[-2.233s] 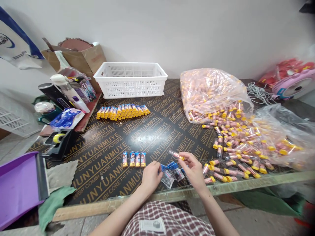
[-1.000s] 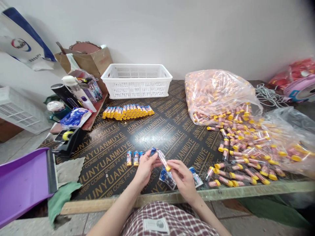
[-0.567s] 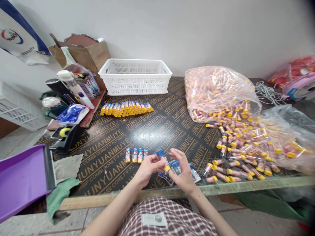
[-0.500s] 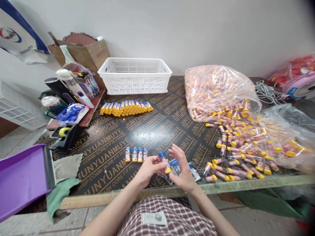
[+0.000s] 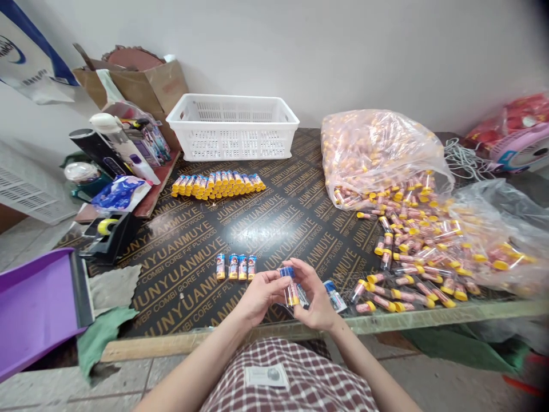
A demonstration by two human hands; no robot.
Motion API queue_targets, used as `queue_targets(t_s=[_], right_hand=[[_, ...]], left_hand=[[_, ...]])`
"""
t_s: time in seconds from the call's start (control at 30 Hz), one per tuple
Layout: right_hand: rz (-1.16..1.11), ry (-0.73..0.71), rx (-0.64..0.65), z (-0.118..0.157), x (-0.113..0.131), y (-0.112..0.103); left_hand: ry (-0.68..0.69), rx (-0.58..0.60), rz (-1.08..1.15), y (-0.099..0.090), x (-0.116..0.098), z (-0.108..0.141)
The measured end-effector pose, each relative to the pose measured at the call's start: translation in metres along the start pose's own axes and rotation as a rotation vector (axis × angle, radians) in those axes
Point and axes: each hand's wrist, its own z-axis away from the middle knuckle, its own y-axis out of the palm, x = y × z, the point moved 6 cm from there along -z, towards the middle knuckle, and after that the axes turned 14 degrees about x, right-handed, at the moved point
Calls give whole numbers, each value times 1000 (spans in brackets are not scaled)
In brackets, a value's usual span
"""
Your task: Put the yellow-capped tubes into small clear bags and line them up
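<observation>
In front of me, a small clear plastic tube [image 5: 291, 289] with a blue cap on top and a yellow one below stands nearly upright between my hands. My left hand [image 5: 261, 296] is closed on its left side with thumb and fingers. My right hand [image 5: 315, 297] curls around the other side, fingertips at the blue cap and thumb near the yellow end. Partly hidden under my right hand lie printed label sheets [image 5: 334, 296]. Several finished-looking tubes with blue printed wraps [image 5: 242, 267] stand in a short row to the left of my hands.
A stacked pile of wrapped tubes [image 5: 218, 184] lies before a white plastic basket [image 5: 234, 137]. Many yellow-capped pink tubes [image 5: 412, 269] spill from a clear bag [image 5: 381, 151] at right. At left are a tape dispenser [image 5: 107, 234], bottles and a purple dustpan [image 5: 38, 309].
My right hand, which was spread apart beside the tube, has closed in around it. The tube has turned more upright between both hands. The view has shifted slightly.
</observation>
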Motion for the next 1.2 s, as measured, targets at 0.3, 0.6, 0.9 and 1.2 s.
queue_targets(t_s=[0.3,0.6,0.9,1.2], right_hand=[[-25,-37,-34,-1,1,2],[-39,-37,-22,-2,3,4],[183,117,-103,11,-10,-27],[825,611,-256,46,-39,-94]], left_hand=[[13,-24,14,1,1,3],[18,-35,28,1,4,4],[149,-672,-551,-95,-63,53],[-241,-1006,-1179,-188,-89,96]])
